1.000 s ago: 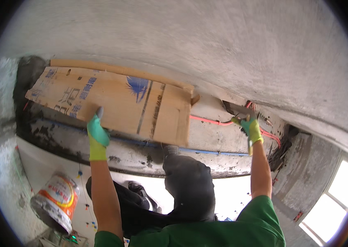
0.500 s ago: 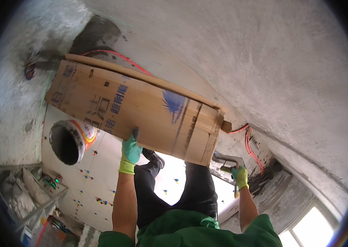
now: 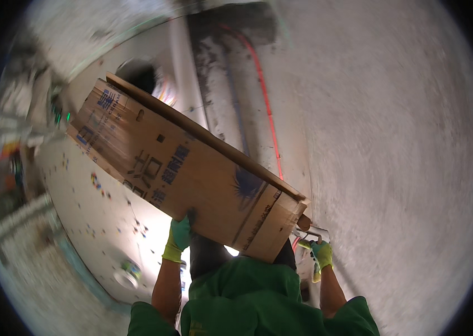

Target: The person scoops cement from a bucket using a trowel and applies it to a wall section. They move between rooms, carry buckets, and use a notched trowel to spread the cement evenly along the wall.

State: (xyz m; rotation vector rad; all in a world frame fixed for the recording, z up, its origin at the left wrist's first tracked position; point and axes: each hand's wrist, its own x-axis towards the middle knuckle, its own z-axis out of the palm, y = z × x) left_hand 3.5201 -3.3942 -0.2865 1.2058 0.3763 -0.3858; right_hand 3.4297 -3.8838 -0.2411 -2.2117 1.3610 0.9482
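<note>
Working remotely, I see the cardboard carton (image 3: 197, 182) bearing large dark characters (image 3: 146, 169), blue characters (image 3: 175, 163), small Latin capitals (image 3: 115, 103), a spiky blue emblem (image 3: 246, 183) and, near its right end, a dark printed line (image 3: 260, 222), while the bucket label (image 3: 166, 92) blurs beyond reading.

The gloved left hand (image 3: 177, 239) grips the lower edge of a long, slanting piece of printed cardboard (image 3: 203, 185); the gloved right hand (image 3: 321, 255) holds a grey tool (image 3: 319, 232). Beyond the cardboard run a red tube (image 3: 267, 109) and a blue pipe (image 3: 237, 103).
</note>
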